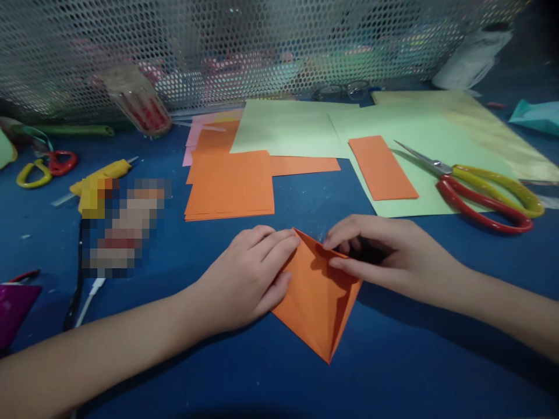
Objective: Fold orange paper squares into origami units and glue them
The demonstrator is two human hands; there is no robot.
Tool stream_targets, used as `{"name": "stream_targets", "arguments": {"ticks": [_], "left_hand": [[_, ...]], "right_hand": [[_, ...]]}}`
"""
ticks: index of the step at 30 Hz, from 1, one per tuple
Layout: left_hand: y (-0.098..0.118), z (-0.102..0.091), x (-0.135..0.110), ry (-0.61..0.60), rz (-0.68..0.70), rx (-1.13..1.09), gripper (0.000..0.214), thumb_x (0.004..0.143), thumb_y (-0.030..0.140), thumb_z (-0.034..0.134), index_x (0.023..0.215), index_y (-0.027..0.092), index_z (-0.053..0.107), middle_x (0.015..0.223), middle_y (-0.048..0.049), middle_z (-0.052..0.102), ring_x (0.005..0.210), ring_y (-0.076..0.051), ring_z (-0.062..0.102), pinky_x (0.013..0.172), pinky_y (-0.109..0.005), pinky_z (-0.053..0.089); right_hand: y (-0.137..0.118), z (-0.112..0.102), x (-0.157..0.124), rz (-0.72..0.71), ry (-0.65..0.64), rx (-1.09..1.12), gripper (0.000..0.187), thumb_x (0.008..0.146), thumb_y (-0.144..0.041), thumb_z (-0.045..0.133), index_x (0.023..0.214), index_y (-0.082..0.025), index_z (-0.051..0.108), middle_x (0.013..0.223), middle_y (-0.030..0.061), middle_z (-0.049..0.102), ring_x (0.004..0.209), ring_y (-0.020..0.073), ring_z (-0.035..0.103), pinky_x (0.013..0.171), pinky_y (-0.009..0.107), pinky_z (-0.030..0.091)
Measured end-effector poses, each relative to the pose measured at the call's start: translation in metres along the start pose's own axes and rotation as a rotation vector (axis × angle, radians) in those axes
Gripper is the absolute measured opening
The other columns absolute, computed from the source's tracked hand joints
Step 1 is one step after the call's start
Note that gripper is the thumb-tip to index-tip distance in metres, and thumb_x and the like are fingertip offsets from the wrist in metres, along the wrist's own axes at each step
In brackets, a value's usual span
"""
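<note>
A sheet of orange paper (321, 291), folded into a diamond shape with creases, lies on the blue tabletop in front of me. My left hand (257, 270) holds down its left side, fingers together over the upper left edge and thumb on the paper. At the upper right edge, my right hand (375, 253) pinches a raised flap between thumb and fingers. The right side of the paper stands slightly apart in a fold, and shadow falls across it. Part of the left corner is hidden under my left hand.
Stacked orange squares (231, 186) lie beyond my left hand. Pale green sheets (297, 128) carry an orange strip (384, 169) and large scissors (480, 192). At left are a yellow glue gun (100, 177), small scissors (48, 169) and a blurred-out object (131, 227). A jar (140, 105) stands behind.
</note>
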State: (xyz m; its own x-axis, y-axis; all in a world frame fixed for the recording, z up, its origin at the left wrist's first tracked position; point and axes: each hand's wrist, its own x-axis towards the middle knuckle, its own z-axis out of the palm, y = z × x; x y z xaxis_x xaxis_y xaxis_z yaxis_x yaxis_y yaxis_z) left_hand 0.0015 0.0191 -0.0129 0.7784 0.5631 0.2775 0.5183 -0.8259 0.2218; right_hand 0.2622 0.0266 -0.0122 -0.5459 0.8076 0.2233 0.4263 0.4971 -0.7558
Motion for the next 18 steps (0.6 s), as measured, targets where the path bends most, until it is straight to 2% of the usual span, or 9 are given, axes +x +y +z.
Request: {"name": "stream_targets", "arguments": {"ticks": [6, 9, 14, 18], "left_hand": [[-0.001, 0.000, -0.001, -0.054, -0.026, -0.027, 0.045, 0.105, 0.021, 0.040, 0.146, 0.006, 0.051, 0.139, -0.0160, 0.065, 0.119, -0.030, 0.058, 0.100, -0.045, 0.050], [-0.002, 0.001, -0.001, -0.084, -0.028, -0.015, 0.045, 0.106, 0.021, 0.039, 0.147, 0.008, 0.052, 0.141, -0.0159, 0.064, 0.119, -0.030, 0.057, 0.099, -0.046, 0.050], [-0.002, 0.002, -0.001, -0.074, -0.010, 0.003, 0.044, 0.107, 0.021, 0.035, 0.144, 0.013, 0.057, 0.138, -0.0158, 0.064, 0.119, -0.030, 0.056, 0.098, -0.046, 0.049], [-0.004, 0.006, -0.002, -0.048, -0.007, 0.024, 0.043, 0.108, 0.022, 0.034, 0.141, 0.013, 0.059, 0.145, -0.0167, 0.060, 0.121, -0.030, 0.057, 0.098, -0.046, 0.049]], "right_hand": [[0.007, -0.002, -0.004, -0.066, -0.046, 0.034, 0.015, 0.095, -0.034, 0.071, 0.106, -0.026, 0.077, 0.104, 0.0060, 0.074, 0.085, 0.0156, 0.072, 0.068, 0.024, 0.058], [0.007, -0.003, -0.004, -0.094, -0.057, 0.031, 0.017, 0.098, -0.033, 0.067, 0.108, -0.025, 0.078, 0.106, 0.0060, 0.074, 0.089, 0.0151, 0.073, 0.073, 0.023, 0.059], [0.002, -0.009, 0.001, -0.157, -0.129, 0.001, 0.025, 0.104, -0.031, 0.056, 0.109, -0.019, 0.078, 0.103, 0.0068, 0.076, 0.091, 0.0119, 0.074, 0.078, 0.018, 0.057], [0.003, -0.015, 0.000, -0.204, -0.222, -0.018, 0.023, 0.103, -0.028, 0.058, 0.120, -0.020, 0.070, 0.108, 0.0069, 0.075, 0.093, 0.0117, 0.073, 0.078, 0.019, 0.058]]}}
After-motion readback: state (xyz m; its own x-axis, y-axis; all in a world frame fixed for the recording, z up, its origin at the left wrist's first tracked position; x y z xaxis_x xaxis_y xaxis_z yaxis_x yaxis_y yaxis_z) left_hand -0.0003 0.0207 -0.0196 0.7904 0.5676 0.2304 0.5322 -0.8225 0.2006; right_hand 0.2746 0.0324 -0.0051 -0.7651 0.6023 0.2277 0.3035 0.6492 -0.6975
